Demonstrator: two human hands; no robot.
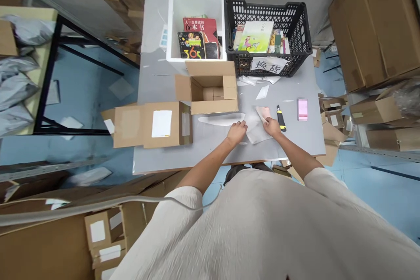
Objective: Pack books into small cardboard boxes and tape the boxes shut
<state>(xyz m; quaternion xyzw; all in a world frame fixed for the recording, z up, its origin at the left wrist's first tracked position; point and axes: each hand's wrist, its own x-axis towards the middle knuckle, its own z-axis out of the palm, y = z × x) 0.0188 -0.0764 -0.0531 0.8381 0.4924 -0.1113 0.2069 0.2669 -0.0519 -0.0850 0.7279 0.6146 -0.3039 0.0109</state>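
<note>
Whitish sheet (258, 133) (paper or plastic, can't really say) sits just right of centre frame. Left hand (238, 132) is by its left edge, fingers curled, can't tell if it's gripping. Right hand (272, 128) is pinching a pinkish slip (263, 112), box cutter (280, 118) just beside.

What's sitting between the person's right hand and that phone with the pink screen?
In the head view, a black-and-yellow utility knife lies between the right hand and the phone.
</note>
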